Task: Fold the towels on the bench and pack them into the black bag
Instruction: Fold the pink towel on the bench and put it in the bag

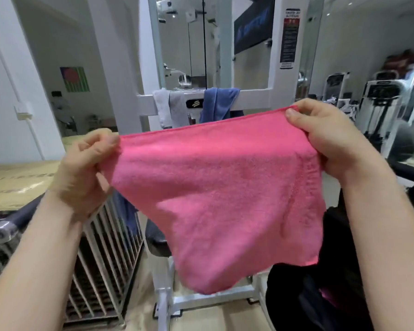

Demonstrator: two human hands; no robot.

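A pink towel (220,194) hangs spread out in the air in front of me. My left hand (86,170) pinches its top left corner and my right hand (330,139) pinches its top right corner, stretching the top edge taut. Behind it, a grey towel (167,108) and a blue towel (219,103) drape over the white crossbar of the gym machine (253,97). The black bag (325,290) sits open at the lower right, partly hidden by the pink towel and my right forearm, with something pink showing inside. A dark padded seat (157,242) shows below the towel.
A white wire rack (101,254) stands low on the left beside a tan covered surface (17,185). The machine's white base frame (201,299) crosses the floor below. More gym equipment (378,101) stands at the right.
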